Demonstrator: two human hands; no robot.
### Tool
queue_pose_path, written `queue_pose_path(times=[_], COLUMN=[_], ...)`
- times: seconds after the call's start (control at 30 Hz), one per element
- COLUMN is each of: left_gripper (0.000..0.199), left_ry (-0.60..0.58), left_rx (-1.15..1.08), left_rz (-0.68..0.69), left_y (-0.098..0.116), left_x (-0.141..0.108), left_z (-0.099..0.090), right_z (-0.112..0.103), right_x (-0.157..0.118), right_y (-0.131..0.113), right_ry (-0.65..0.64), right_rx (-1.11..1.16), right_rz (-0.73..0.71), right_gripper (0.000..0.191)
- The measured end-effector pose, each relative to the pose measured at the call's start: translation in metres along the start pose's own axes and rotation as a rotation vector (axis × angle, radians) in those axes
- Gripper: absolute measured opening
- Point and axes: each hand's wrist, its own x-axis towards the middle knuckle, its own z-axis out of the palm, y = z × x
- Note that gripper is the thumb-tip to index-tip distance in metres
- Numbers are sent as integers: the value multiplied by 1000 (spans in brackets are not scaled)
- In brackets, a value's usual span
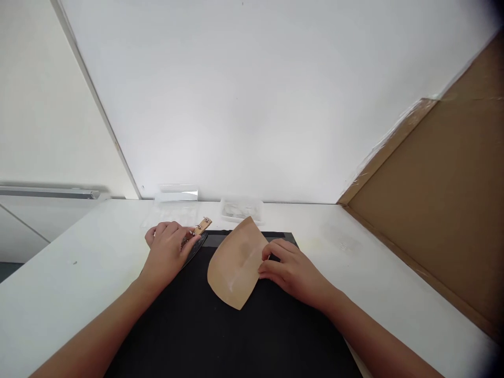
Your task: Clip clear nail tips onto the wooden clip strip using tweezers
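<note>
My left hand is closed on a narrow light-brown strip with several small metal fittings along it. The strip's near end is hidden by my fingers. Under that hand shows a dark piece with a curved edge; whether it joins the strip I cannot tell. My right hand pinches the right edge of a tan sheet, pointed at top and bottom and rounded on its left. Leather or paper, I cannot tell. It is tilted over a black mat, with a pale glossy patch on its surface.
At the back of the white table stand a clear plastic case with its lid raised and a shallow translucent box with small contents. A white wall rises behind. Brown cardboard borders the right side.
</note>
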Motion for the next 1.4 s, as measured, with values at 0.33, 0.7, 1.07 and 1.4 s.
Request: queue_pose_path(times=[0.33, 0.7, 1.07, 1.4], left_gripper=[25, 20, 22, 28], left_ry=[85, -255, -374, -448], left_rx=[-60, -251, -330, -466], left_rz=[184, 569, 590, 557], left_y=[11, 38, 42, 40], left_x=[-5, -18, -22, -23], left_z=[-2, -7, -4, -4], right_z=[-52, -56, -47, -45], right_x=[-16, -35, -29, -35], right_y=[0, 16, 9, 28], right_ry=[-171, -192, -182, 139], right_rx=[5, 109, 183, 72], right_rz=[167, 353, 311, 346], right_gripper=[18, 18, 13, 15])
